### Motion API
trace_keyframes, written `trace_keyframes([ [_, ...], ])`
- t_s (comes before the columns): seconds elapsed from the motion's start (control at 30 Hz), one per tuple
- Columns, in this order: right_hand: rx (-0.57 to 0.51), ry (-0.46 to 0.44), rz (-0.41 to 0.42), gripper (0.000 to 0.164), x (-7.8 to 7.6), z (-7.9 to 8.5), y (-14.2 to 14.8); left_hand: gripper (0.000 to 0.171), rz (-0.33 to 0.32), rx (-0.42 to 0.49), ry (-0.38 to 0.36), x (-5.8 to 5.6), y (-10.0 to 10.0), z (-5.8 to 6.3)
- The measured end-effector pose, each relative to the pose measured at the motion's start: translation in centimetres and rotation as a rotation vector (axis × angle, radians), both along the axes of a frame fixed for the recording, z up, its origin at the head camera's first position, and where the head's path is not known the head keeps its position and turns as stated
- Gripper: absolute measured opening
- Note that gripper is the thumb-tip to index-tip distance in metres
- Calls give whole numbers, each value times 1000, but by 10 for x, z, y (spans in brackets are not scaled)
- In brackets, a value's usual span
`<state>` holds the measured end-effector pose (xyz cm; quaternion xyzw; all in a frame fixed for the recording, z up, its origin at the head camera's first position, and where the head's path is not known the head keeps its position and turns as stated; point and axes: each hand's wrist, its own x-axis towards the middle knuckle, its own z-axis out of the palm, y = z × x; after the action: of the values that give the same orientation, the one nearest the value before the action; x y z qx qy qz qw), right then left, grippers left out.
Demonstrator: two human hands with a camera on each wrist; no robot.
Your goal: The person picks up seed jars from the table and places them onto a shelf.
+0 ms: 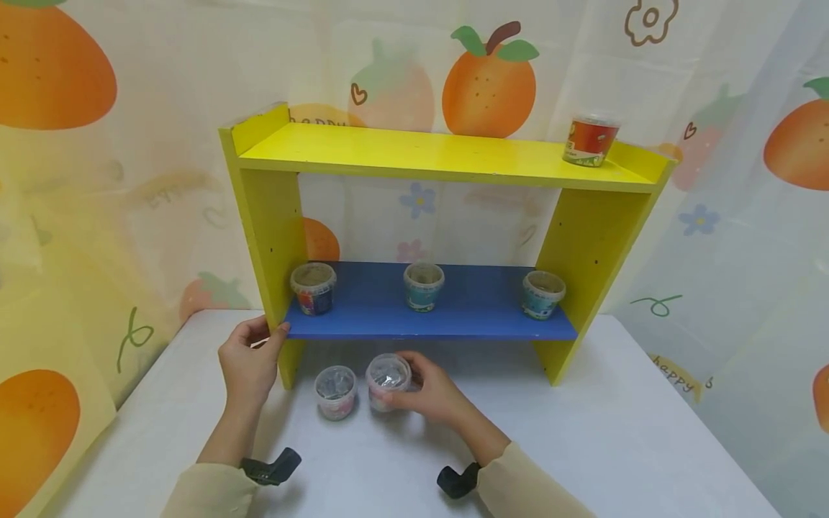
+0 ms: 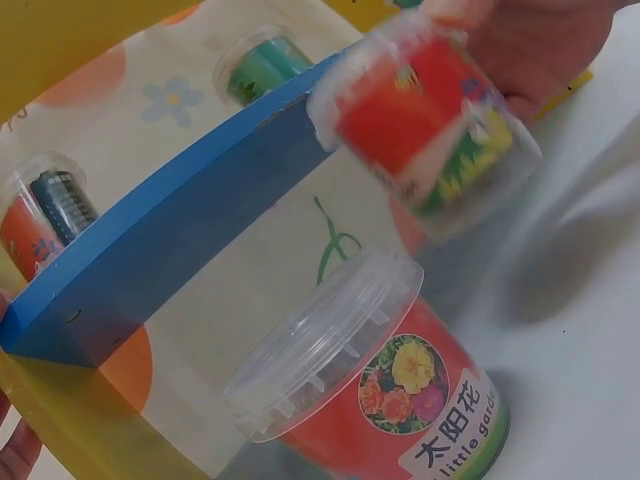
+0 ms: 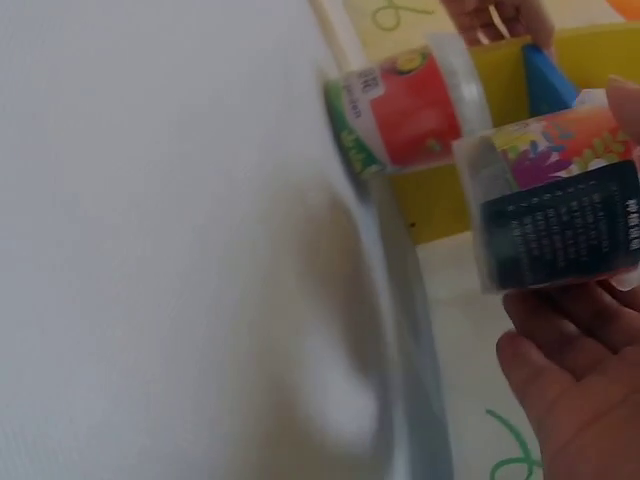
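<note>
My right hand (image 1: 430,392) grips a small lidded plastic tub (image 1: 387,381) between thumb and fingers in front of the shelf. Its printed side, with a dark text label (image 3: 560,225), shows in the right wrist view. Just left of it, a second lidded tub (image 1: 335,393) stands upright on the white table; the left wrist view shows its red wrapper with a round flower picture (image 2: 403,384). With thumb at the front edge, my left hand (image 1: 249,363) holds the left side panel of the yellow and blue shelf (image 1: 363,327) at the blue board's end.
On the blue board stand three tubs: a left one (image 1: 314,289), a middle one (image 1: 424,286) and a right one (image 1: 542,294). A red tub (image 1: 590,141) sits at the right end of the yellow top board (image 1: 414,151). Behind hangs a fruit-print curtain (image 1: 401,65).
</note>
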<state>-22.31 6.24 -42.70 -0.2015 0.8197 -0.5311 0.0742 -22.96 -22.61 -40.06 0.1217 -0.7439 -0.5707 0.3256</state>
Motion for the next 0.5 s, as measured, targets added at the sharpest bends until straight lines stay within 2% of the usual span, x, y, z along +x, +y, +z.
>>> trace_keyframes([
  [0.13,-65,5,17,68,5,10,1,33,-1,2,0,0,0,-1],
  [0.27,-146,27,63,62,12,31,3,34,-2,0,1,0,-1,-1],
  [0.37,-222,51,113,60,17,55,6,33,-1,-1,7,-1,-1,-1],
  [0.5,-279,137,154,63,21,94,11,33,1,-2,15,-2,-1,-2],
])
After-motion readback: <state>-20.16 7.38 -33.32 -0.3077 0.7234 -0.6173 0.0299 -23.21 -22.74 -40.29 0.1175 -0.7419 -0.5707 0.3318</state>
